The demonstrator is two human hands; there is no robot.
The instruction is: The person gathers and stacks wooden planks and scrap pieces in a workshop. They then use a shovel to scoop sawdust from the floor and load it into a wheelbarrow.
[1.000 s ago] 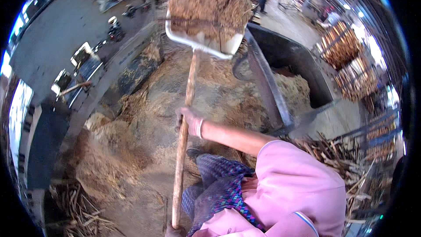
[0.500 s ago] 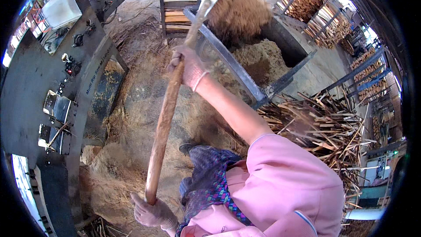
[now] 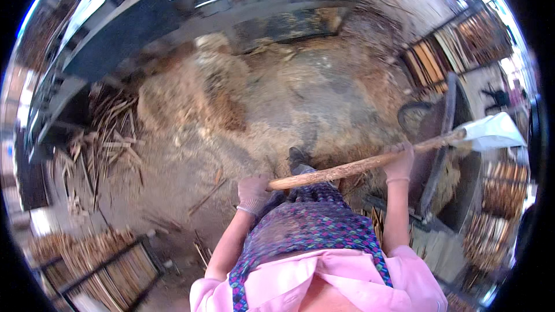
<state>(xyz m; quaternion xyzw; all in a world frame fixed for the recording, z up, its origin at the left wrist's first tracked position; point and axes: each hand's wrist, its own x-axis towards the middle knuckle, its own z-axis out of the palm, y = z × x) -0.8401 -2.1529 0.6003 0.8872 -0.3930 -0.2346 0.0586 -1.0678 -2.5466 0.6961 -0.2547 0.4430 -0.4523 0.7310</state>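
Observation:
A long-handled shovel lies across in front of my body, its wooden handle (image 3: 335,172) rising slightly to the right. My gloved left hand (image 3: 254,192) is closed round the handle's butt end. Farther up, near the blade, my gloved right hand (image 3: 399,163) grips the same handle. The pale shovel blade (image 3: 496,132) reaches past the metal edge of a cart (image 3: 442,144) on my right and carries no visible sawdust. Some sawdust shows inside the cart. A heap of sawdust (image 3: 196,92) lies on the floor ahead and to the left.
A dark machine (image 3: 231,14) stands along the far side. Scrap wood strips (image 3: 110,130) lie at the left, with a rack of wood (image 3: 113,274) at the lower left. Another rack of boards (image 3: 439,58) stands at the far right, and stacked wood (image 3: 488,237) lies beyond the cart.
Sawdust was flying off the blade over the cart; now the blade is bare. My view and body have turned left, and the shovel has come down level across me, both hands still holding it.

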